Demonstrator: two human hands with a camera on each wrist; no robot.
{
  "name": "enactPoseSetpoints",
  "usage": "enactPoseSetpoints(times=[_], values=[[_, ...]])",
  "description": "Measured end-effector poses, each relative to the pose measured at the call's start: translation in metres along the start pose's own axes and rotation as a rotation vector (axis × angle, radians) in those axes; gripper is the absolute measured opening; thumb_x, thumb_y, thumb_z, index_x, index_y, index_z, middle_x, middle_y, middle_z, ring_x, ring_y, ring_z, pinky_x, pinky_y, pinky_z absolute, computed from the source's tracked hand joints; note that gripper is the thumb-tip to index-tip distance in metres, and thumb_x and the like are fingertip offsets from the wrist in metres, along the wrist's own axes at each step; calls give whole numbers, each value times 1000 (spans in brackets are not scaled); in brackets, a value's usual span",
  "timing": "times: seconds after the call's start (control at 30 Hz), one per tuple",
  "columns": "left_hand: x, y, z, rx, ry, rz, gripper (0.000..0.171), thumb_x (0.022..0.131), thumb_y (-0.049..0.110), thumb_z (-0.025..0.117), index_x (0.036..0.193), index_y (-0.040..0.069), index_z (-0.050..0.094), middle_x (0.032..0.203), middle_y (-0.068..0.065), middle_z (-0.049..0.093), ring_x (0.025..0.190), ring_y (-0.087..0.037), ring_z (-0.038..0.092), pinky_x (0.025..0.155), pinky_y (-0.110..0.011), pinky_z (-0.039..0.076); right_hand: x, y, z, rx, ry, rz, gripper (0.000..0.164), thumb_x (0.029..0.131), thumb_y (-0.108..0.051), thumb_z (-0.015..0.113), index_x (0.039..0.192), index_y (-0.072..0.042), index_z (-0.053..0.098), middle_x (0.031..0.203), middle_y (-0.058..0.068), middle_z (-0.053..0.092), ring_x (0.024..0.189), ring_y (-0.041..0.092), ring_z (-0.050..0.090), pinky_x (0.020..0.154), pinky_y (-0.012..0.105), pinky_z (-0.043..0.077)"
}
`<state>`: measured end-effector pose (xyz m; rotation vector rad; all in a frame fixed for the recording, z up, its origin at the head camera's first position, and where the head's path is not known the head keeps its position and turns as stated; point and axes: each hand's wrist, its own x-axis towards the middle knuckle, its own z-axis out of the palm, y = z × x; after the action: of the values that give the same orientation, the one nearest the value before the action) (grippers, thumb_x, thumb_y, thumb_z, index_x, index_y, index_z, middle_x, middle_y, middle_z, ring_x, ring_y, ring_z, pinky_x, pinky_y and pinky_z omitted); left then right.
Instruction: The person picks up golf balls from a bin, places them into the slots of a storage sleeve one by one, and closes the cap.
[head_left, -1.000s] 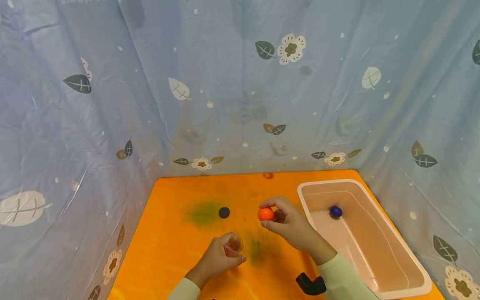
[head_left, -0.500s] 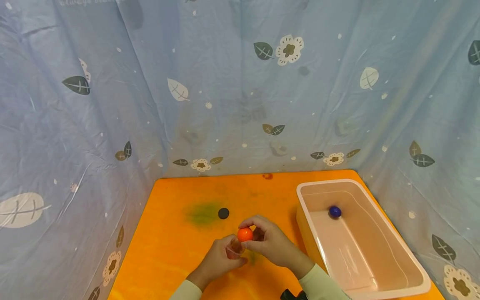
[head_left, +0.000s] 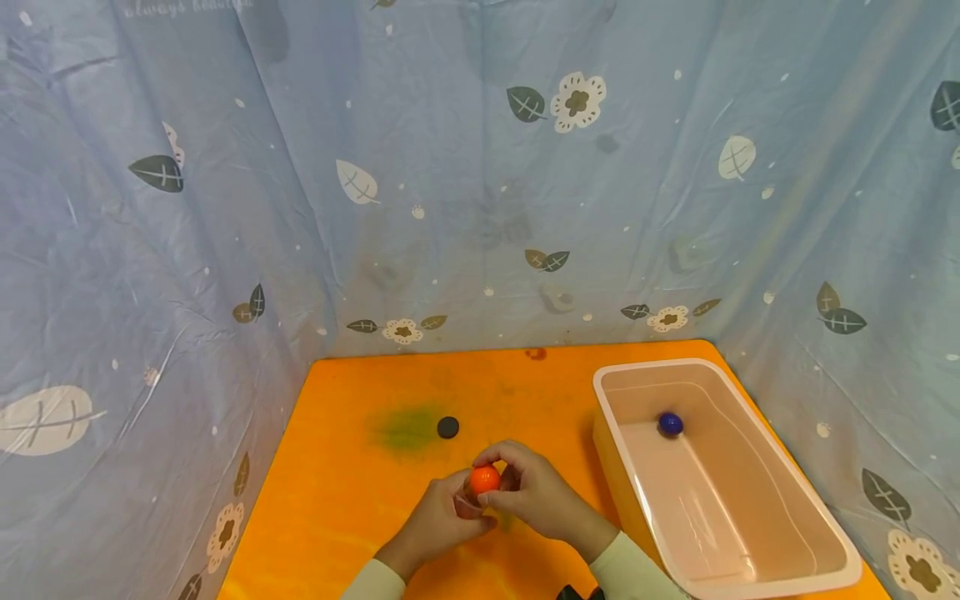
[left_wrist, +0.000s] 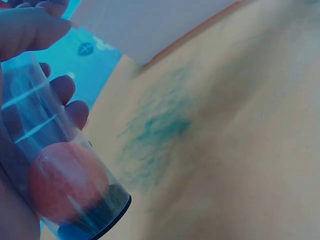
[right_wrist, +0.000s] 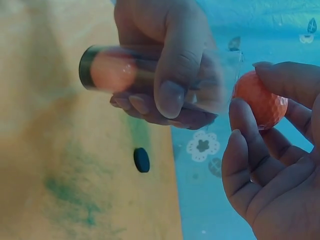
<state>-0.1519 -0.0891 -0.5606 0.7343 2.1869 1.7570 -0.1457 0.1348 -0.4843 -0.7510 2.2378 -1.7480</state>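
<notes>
My left hand [head_left: 433, 523] grips a clear plastic tube [right_wrist: 217, 82], fingers and thumb wrapped round it. A black cap [right_wrist: 87, 69] closes the tube's far end, and one orange ball [left_wrist: 67, 182] lies inside near that end. Between thumb and fingertips, my right hand [head_left: 546, 502] pinches a dimpled orange golf ball [head_left: 484, 480]. This ball is at the tube's uncapped end; in the right wrist view it meets the rim and is not inside. A loose black disc, like a cap [head_left: 447, 427], lies flat on the orange table beyond the hands.
On the right of the orange table [head_left: 337, 400] stands a pale pink plastic basin [head_left: 615, 421]. A dark blue ball [head_left: 671, 424] lies in it. Part of a black object [head_left: 573, 593] shows beside the right sleeve. Patterned blue curtains [head_left: 450, 208] enclose the table's back and sides.
My right hand has moved left and nearer to me, bringing the golf ball from apart to the tube's mouth. The left hand has stayed nearly still, holding the tube.
</notes>
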Motion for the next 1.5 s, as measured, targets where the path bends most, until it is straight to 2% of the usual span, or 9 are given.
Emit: enactPoseSetpoints(times=[0.1, 0.2, 0.3, 0.4, 0.67, 0.8, 1.1, 1.3, 1.5], values=[[0, 1, 0, -13, -3, 6, 39, 92, 9, 88, 128, 15, 74, 117, 1, 78, 95, -19, 76, 83, -34, 62, -1, 1, 0, -6, -1, 3, 31, 100, -9, 83, 128, -11, 70, 117, 6, 67, 80, 18, 61, 71, 27, 54], [1, 1, 0, 5, -1, 5, 31, 91, 9, 88, 118, 14, 73, 105, 0, 77, 84, -14, 72, 76, -30, 60, -1, 1, -2, -9, 4, 4, 33, 101, -10, 82, 131, -8, 70, 123, 8, 67, 80, 20, 63, 69, 27, 54], [2, 1, 0, 47, 7, -1, 25, 91, 13, 89, 105, 13, 68, 96, -3, 73, 78, -11, 65, 72, -29, 57, -1, 1, -4, -12, 14, 8, 32, 101, -10, 81, 131, -9, 69, 127, 7, 67, 81, 21, 64, 67, 28, 55], [1, 1, 0, 82, 20, -9, 28, 90, 17, 91, 98, 12, 65, 94, -4, 71, 78, -11, 62, 72, -30, 56, -2, 1, -6, -11, 21, 16, 31, 102, -11, 81, 130, -13, 70, 125, 5, 67, 82, 22, 64, 69, 28, 55], [0, 3, 0, 95, 27, -34, 28, 90, 17, 91, 99, 13, 65, 100, -12, 72, 81, -13, 63, 75, -31, 56, -2, -1, -8, -21, 35, 17, 31, 102, -8, 79, 131, -14, 69, 122, 4, 67, 82, 22, 64, 70, 29, 56], [0, 2, 0, 92, 20, -42, 27, 90, 17, 91, 101, 15, 66, 100, -9, 72, 78, -12, 63, 72, -30, 57, -1, -5, -13, -55, 48, 7, 35, 101, -8, 80, 133, -14, 69, 122, 4, 67, 84, 22, 65, 73, 30, 57], [-1, 2, 0, 84, 18, -60, 26, 91, 18, 91, 103, 16, 68, 101, 0, 72, 78, -13, 66, 73, -30, 59, 2, -19, -36, -119, 122, -26, 44, 100, -10, 82, 140, -15, 65, 125, 3, 66, 86, 22, 66, 72, 33, 57], [0, 2, -2, 79, 17, -75, 26, 91, 16, 91, 104, 16, 68, 101, 1, 72, 80, -14, 68, 73, -30, 59, 2, -23, -53, -161, 170, -35, 49, 101, -11, 81, 146, -14, 61, 132, 9, 62, 87, 22, 66, 72, 35, 58], [0, 1, -2, 55, 21, -92, 25, 93, 9, 89, 105, 14, 68, 103, 1, 72, 77, -15, 67, 71, -30, 59, 0, -27, -69, -177, 207, 13, 51, 102, -14, 81, 148, -17, 59, 134, 10, 61, 91, 25, 66, 73, 36, 58]])
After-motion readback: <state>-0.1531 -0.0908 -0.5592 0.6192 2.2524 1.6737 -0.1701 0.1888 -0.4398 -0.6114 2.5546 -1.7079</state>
